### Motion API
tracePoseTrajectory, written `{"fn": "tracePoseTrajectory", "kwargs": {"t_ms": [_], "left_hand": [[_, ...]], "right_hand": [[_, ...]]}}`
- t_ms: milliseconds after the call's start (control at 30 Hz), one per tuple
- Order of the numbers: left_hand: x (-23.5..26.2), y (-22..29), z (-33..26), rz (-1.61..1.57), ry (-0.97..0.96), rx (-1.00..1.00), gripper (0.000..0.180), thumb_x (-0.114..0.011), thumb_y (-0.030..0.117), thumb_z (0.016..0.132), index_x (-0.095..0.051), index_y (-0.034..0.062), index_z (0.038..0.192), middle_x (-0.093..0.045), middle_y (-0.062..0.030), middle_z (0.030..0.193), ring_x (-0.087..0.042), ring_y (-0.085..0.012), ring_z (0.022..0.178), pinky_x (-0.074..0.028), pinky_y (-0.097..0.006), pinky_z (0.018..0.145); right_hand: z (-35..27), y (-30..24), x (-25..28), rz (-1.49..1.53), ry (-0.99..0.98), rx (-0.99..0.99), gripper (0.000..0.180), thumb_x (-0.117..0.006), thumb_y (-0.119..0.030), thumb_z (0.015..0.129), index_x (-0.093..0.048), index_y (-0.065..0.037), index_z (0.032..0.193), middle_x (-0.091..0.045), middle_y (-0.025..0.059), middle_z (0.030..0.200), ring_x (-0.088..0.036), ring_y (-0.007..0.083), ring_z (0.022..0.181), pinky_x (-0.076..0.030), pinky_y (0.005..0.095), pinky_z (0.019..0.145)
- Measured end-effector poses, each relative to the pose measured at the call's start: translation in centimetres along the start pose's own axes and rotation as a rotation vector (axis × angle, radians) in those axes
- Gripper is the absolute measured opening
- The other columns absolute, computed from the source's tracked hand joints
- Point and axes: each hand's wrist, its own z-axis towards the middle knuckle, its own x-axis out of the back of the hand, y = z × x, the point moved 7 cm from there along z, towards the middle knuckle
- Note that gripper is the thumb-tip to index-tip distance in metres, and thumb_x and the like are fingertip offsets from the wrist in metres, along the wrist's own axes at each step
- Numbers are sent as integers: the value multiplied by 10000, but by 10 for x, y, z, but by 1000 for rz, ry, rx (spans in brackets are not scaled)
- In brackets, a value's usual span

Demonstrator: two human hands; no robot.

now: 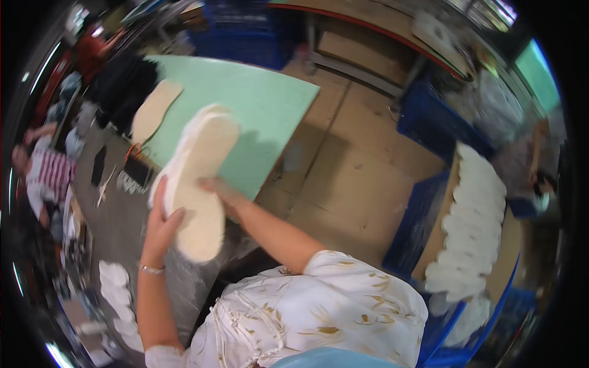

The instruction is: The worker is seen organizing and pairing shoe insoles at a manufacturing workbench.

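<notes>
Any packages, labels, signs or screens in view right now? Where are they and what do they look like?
Blue plastic crate: on the floor at right, boxy, stacked with white insoles.
Blue crates: top centre, behind the green table, stacked.
No labels, signs or screens can be made out.

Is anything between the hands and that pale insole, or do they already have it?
Nothing visible stands between them. The left hand and right hand both touch the cream insole, held above the green tabletop. A second insole lies apart, farther along the green top.
</notes>
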Motion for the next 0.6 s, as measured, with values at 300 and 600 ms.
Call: {"fn": "tracePoseTrajectory", "kwargs": {"t_ms": [300, 600], "left_hand": [[33, -26, -51, 232, 233, -47, 638, -736, 210, 832, -469, 87, 1399, -411, -126, 1476, -405, -276, 1360, -345, -418, 1093], [88, -111, -134, 88, 583, 152, 555, -693, 135, 855, -496, 70, 1370, -536, -125, 1351, -523, -265, 1244, -436, -396, 1004]], "right_hand": [[-34, -102, 37, -25, 176, 149, 835, -629, -525, 771, -428, -11, 1397, -546, 211, 1328, -571, 364, 1182, -485, 493, 1006], [29, -167, 134, -696, 551, 190, 600, -535, -342, 989, -376, 50, 1414, -483, 174, 1385, -514, 263, 1252, -463, 388, 1015]]}}
